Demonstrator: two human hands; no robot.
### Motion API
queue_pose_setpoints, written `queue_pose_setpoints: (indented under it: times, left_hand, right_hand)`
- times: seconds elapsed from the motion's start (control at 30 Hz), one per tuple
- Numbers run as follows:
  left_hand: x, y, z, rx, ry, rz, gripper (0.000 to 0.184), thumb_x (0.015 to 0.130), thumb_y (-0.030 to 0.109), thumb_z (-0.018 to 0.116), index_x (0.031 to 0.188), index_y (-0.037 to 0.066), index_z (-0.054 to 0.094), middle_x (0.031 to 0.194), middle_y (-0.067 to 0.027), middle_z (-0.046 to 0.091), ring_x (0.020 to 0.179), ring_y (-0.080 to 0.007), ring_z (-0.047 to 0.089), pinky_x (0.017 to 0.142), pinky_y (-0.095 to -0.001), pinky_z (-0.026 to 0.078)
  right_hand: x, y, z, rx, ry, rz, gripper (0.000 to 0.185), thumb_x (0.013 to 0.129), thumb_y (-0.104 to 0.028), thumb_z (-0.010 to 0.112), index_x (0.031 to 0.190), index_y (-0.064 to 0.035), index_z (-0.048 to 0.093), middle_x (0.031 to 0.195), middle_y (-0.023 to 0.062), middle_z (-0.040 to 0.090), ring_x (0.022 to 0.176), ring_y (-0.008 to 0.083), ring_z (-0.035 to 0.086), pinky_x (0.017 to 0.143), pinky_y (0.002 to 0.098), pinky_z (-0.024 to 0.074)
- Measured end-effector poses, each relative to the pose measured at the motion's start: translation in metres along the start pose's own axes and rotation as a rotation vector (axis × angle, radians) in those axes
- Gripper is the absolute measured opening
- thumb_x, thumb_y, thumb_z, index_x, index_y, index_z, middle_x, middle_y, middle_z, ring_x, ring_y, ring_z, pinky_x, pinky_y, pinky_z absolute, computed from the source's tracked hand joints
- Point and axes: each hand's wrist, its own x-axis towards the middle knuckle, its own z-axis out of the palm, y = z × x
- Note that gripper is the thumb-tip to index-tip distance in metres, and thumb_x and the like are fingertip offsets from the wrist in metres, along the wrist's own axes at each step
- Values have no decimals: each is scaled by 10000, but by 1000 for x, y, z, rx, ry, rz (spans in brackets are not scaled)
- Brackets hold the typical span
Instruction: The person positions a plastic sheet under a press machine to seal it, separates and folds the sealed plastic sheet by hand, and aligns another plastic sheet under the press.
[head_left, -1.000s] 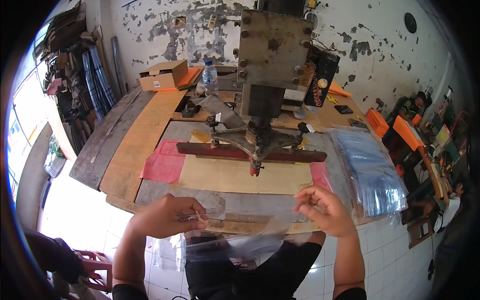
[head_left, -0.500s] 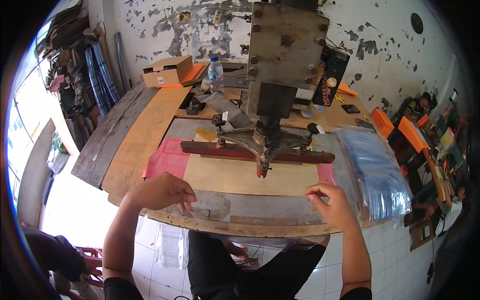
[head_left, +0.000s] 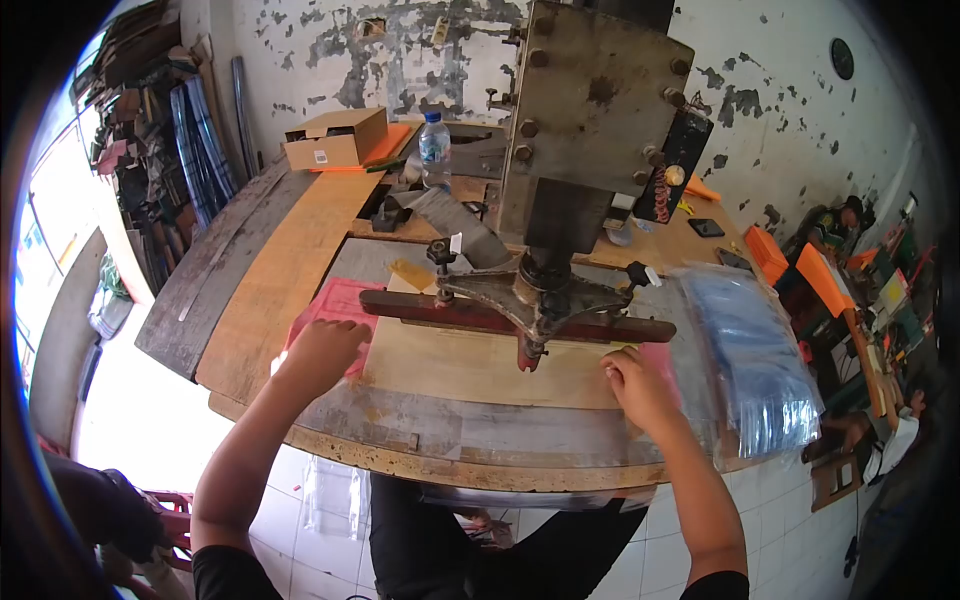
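Observation:
My left hand (head_left: 325, 352) is over the pink sheet (head_left: 338, 297), by the left end of a flat tan board (head_left: 470, 372). Its fingers are curled, and what they may hold is hidden beneath them. At the board's right end, my right hand (head_left: 638, 388) has thumb and fingers drawn together; I cannot make out anything between them. Above the board hangs a press head (head_left: 545, 290) with a long reddish bar (head_left: 590, 328) across it. Pink material also shows beside my right hand.
A stack of clear bluish plastic sheets (head_left: 760, 350) lies on the right. Farther back are a cardboard box (head_left: 335, 140), a water bottle (head_left: 435, 150) and a phone (head_left: 706, 228). Another person (head_left: 835, 225) sits at the far right. The table's front edge (head_left: 480, 476) curves before my legs.
Both hands have moved forward, away from the table's front edge. My left hand has gone over the pink sheet, and my right hand has reached the board's right end. The view has shifted slightly.

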Motion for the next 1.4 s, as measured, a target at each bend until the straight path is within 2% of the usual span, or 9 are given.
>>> queue_pose_setpoints:
  times: [0.3, 0.4, 0.47, 0.6, 1.03, 1.1, 1.2, 1.33, 1.4]
  left_hand:
    - [-31, -83, 12, 7, 236, 16, 259, 798, 52, 741, 1044, 104, 678, 1032, -61, 660, 1065, -256, 615, 1069, -472, 400]
    - [-27, -48, 9, 163, 505, -145, 296, 759, 19, 756, 1036, 94, 684, 1040, -78, 653, 1056, -291, 619, 1042, -473, 430]
    - [-26, -8, 12, -124, 529, -120, 302, 761, 27, 759, 1048, 93, 691, 1065, -85, 658, 1057, -303, 628, 976, -474, 482]
    - [-15, 89, -8, -376, 239, 251, 390, 922, 254, 700, 1252, 50, 663, 1312, -128, 611, 1209, -320, 592, 1023, -450, 492]
    - [3, 108, 15, -292, 71, 178, 585, 962, 391, 632, 1384, -7, 565, 1495, -156, 494, 1390, -343, 450, 1130, -526, 382]
    - [6, 106, 21, -293, 72, 166, 586, 960, 384, 632, 1391, -7, 558, 1507, -159, 484, 1406, -351, 434, 1145, -532, 368]
    - [11, 105, 23, -304, 67, 125, 586, 954, 364, 630, 1404, -3, 545, 1525, -164, 469, 1428, -365, 411, 1169, -544, 343]
    - [13, 103, 23, -345, 54, 104, 578, 939, 326, 623, 1419, 18, 531, 1531, -171, 466, 1441, -382, 394, 1187, -567, 315]
    - [13, 104, 26, -343, 66, 121, 575, 931, 316, 628, 1420, 28, 533, 1531, -172, 467, 1439, -385, 396, 1190, -571, 310]
  right_hand:
    - [-1, 8, -2, -61, 47, -109, 102, 913, -44, 675, 1010, -14, 685, 970, 135, 640, 947, 345, 642, 796, 435, 536]
    - [0, 9, -3, -66, 66, -147, 84, 909, -51, 684, 981, -8, 696, 972, 129, 644, 951, 339, 642, 797, 433, 536]
    - [0, 9, -4, -63, 65, -146, 75, 910, -52, 684, 968, -7, 702, 972, 126, 646, 951, 337, 642, 799, 433, 537]
    - [0, 9, -7, -76, 34, -153, 112, 915, -61, 686, 1008, -10, 723, 999, 122, 661, 950, 334, 652, 818, 424, 544]
    - [-33, 30, -82, 135, -293, 139, 257, 840, -62, 737, 1093, -19, 725, 984, 100, 729, 846, 259, 704, 771, 353, 568]
    - [-32, 37, -83, 95, -235, 199, 226, 846, -41, 727, 1067, -4, 702, 924, 117, 725, 808, 287, 704, 774, 391, 565]
    - [-25, 49, -70, -496, 182, 79, 196, 846, 2, 669, 1041, -16, 682, 1017, 128, 689, 963, 347, 657, 900, 459, 509]
    - [-31, 3, -54, -561, 379, 71, 209, 830, 19, 664, 1035, -18, 680, 1097, 129, 664, 1057, 356, 626, 914, 474, 491]
    - [-37, -12, -37, -298, 327, -184, 303, 850, -42, 687, 1151, -21, 671, 1200, 135, 637, 1157, 364, 584, 986, 493, 467]
